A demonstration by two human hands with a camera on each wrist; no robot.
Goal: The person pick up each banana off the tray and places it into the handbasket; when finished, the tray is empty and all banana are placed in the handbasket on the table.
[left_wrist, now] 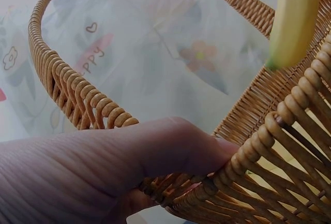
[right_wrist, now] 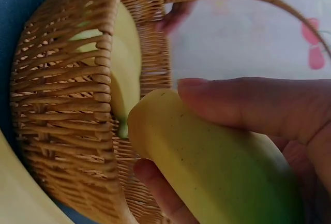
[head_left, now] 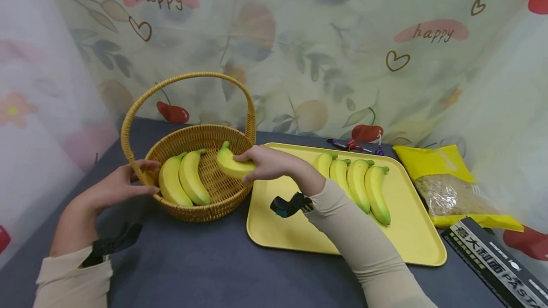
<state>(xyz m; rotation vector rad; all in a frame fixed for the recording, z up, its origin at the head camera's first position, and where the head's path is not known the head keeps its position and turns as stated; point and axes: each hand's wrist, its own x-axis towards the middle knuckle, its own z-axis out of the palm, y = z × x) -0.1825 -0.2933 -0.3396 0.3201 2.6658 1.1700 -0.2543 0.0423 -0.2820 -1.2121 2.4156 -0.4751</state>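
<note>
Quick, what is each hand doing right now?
Left hand: grips the rim of the basket.
Right hand: holds a banana over the basket.

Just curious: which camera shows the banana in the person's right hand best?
The head view: the whole banana shows over the basket. The right wrist view shows only part of it, close up; the left wrist view shows just one tip.
</note>
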